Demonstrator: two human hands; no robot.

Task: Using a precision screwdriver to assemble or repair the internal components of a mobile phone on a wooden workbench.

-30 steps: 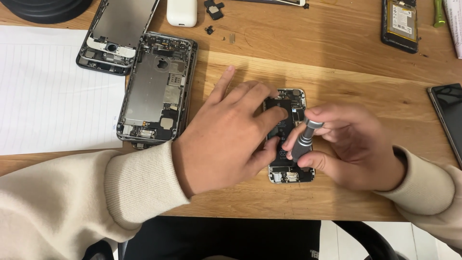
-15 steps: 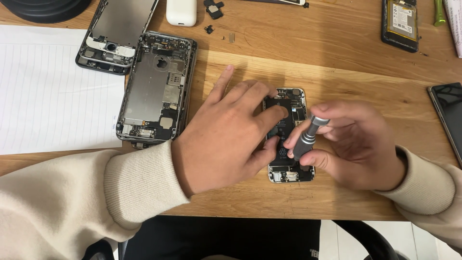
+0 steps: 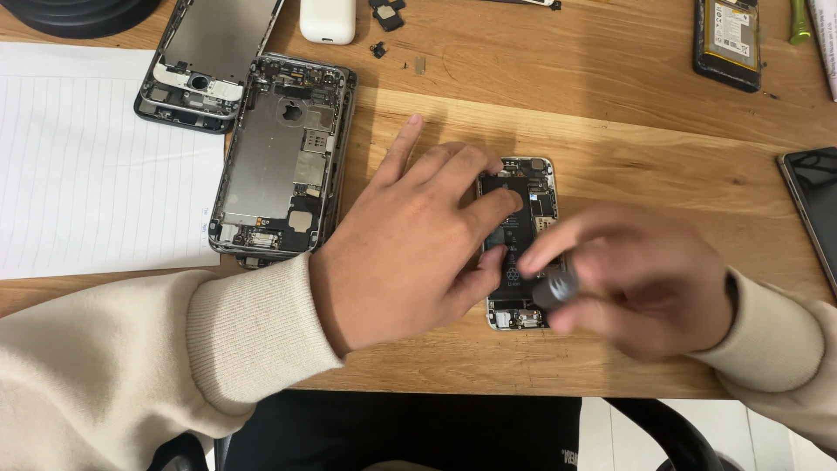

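Opened phone, centre-right of frame, flat on the wooden table, internals bared. Likely light, rigid, but fragile inside; best held by the metal edges. Left hand lies spread, fingertips pinning it down. Right hand, blurred, fingers closed round a small dark screwdriver at the phone's lower end. Gutted phone chassis upper left.

Warm matt wooden counter with visible grain; bare brushed-metal phone chassis; white lined paper sheet; cream ribbed knit sleeve; glossy white plastic case
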